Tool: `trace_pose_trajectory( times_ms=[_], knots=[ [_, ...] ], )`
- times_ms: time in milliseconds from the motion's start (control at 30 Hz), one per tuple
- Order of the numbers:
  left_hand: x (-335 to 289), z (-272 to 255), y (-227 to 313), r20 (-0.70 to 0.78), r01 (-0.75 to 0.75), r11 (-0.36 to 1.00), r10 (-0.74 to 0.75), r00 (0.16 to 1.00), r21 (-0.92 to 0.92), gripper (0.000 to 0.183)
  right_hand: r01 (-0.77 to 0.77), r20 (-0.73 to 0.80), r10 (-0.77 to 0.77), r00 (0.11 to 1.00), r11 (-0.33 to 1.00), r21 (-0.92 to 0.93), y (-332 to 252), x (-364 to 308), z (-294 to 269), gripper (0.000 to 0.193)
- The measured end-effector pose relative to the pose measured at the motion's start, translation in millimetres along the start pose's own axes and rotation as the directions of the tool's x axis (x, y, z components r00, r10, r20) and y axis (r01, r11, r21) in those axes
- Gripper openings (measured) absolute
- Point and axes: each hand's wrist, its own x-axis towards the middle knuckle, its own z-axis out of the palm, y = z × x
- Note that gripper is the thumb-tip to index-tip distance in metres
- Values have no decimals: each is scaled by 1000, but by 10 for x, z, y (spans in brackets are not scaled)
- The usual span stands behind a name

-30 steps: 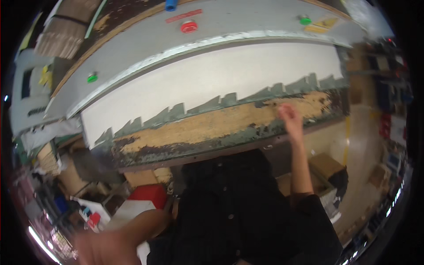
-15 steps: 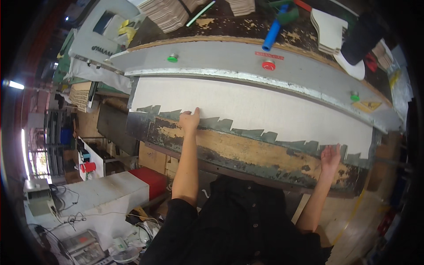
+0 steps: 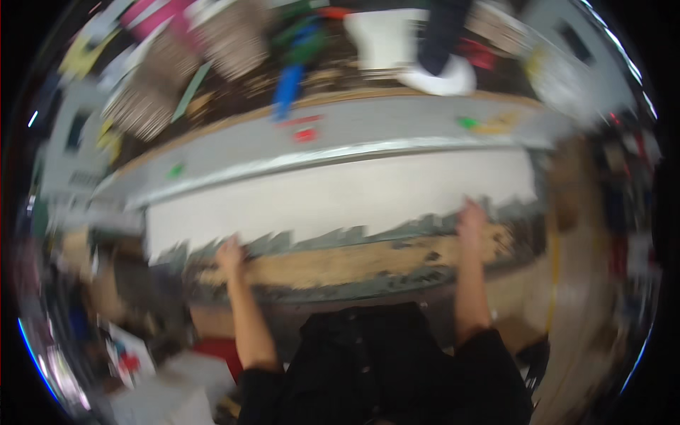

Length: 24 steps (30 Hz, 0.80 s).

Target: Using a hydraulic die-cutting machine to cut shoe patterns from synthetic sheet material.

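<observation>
A wide white sheet (image 3: 340,191) with a jagged, saw-toothed near edge lies on the worn bed (image 3: 340,268) of a grey machine. Its far side runs up to the machine's metal bar (image 3: 326,161). My left hand (image 3: 230,255) is at the sheet's near edge on the left. Farther right, my right hand (image 3: 471,216) reaches that same edge with its fingertips toward the sheet. Motion smears both hands, so whether their fingers grip the sheet is unclear.
The machine's front panel (image 3: 382,126) carries a red button (image 3: 304,134) and green buttons on either side. On top stand stacks of brown pieces (image 3: 152,88), a blue-handled tool (image 3: 287,92) and white cut pieces (image 3: 386,39). A red-and-white cabinet is at lower left.
My view has swung round, so the machine and sheet appear turned and shifted left. Both hands stay at the sheet's jagged edge. The picture is now blurred.
</observation>
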Motion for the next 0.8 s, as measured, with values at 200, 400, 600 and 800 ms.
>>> trace_pose_trajectory(
  times_ms=[200, 400, 600, 800],
  knots=[
    [15, -251, 12, -110, -83, 979, 105, 988, 187, 43, -379, -23, 449, 893, 780, 498, -1036, -520, 354, 15],
    [-21, -175, 87, -118, -116, 954, 153, 981, 278, 47, -418, 4, 514, 858, 693, 587, -1173, -520, 302, 14],
    [-137, -211, 81, -72, -113, 980, 126, 989, 163, 43, -412, 7, 512, 859, 683, 603, -1178, -393, 304, 12],
    [-332, -35, 34, -45, -139, 977, 148, 988, 159, 39, -361, -95, 537, 838, 678, 640, -1089, -305, 261, 11]
  ],
)
